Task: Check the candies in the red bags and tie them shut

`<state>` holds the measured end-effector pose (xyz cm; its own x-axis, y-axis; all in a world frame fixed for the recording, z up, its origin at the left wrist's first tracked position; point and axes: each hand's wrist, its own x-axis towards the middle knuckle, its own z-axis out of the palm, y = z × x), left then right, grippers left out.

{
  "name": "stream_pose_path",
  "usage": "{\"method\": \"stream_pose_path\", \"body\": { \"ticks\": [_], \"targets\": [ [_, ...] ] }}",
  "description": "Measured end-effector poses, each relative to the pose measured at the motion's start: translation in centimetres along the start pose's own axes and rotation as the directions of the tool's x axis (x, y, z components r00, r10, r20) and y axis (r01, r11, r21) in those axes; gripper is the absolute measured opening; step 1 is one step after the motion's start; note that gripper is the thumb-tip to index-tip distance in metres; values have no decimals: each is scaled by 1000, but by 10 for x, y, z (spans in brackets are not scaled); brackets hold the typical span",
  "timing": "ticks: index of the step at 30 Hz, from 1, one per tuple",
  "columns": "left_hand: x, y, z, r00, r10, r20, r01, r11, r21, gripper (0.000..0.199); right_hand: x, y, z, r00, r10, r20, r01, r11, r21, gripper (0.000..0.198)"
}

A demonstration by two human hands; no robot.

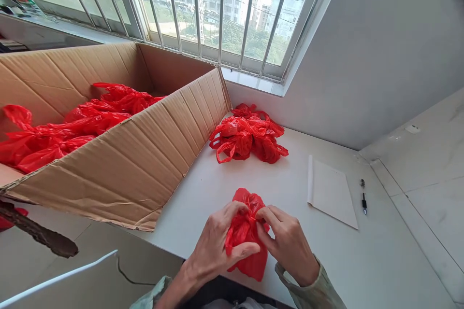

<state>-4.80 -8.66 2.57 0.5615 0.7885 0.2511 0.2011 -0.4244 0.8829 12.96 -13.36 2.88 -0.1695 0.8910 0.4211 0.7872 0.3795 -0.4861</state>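
Note:
A crumpled red plastic bag [250, 260] lies at the front edge of the white table, between my two hands. My left hand [221, 239] grips its left side, fingers curled over the gathered plastic and thumb stretched across the front. From the right, my right hand [286, 234] pinches the gathered middle of the bag between thumb and fingers. Whether the bag is knotted there cannot be made out. Beyond it, a heap of crumpled red plastic bags [250, 133] rests against the wall side of the table.
At left stands a large open cardboard box [119, 169] with several red bags [97, 116] inside. A white notepad [335, 193] and a black pen [364, 203] lie on the table [290, 178] at right. Behind is a barred window [221, 19].

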Motion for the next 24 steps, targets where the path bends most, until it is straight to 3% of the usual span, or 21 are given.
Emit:
{"method": "stream_pose_path", "body": {
  "ticks": [2, 6, 10, 14, 17, 20, 22, 24],
  "targets": [
    [0, 1, 3, 1000, -18, -21, 19, 998, 64, 40, 3, -1, 4, 1000, -23, -3, 23, 999, 28, 14],
    [2, 0, 0, 998, 52, -33, -48, 993, 105, 5, 9, 2, -5, 998, -52, 45, 48, 995, 85, 13],
    [8, -1, -8, 991, 133, 22, -134, 986, 99, 10, 21, 6, -24, 994, -28, 106, 24, 999, 41, 14],
    [9, -2, -7, 998, 56, -4, -56, 997, 44, 6, 27, 1, -31, 980, 118, 162, -127, 991, 43, 14],
    [2, -9, -1, 999, -5, 44, 11, 993, -116, 27, 17, -4, -19, 945, 251, 209, -256, 967, -3, 28],
    [-9, -20, -2, 986, 59, 158, -15, 963, -270, 54, 6, 1, 0, 874, 314, 370, -290, 949, -120, 24],
    [-19, -28, -10, 980, 86, 182, -37, 965, -258, 67, 7, 7, 6, 838, 294, 459, -264, 956, -130, 20],
    [-28, -37, -25, 992, 64, 111, -48, 989, -143, 60, 21, 10, 1, 832, 226, 507, -203, 974, -100, 26]
  ]
}}
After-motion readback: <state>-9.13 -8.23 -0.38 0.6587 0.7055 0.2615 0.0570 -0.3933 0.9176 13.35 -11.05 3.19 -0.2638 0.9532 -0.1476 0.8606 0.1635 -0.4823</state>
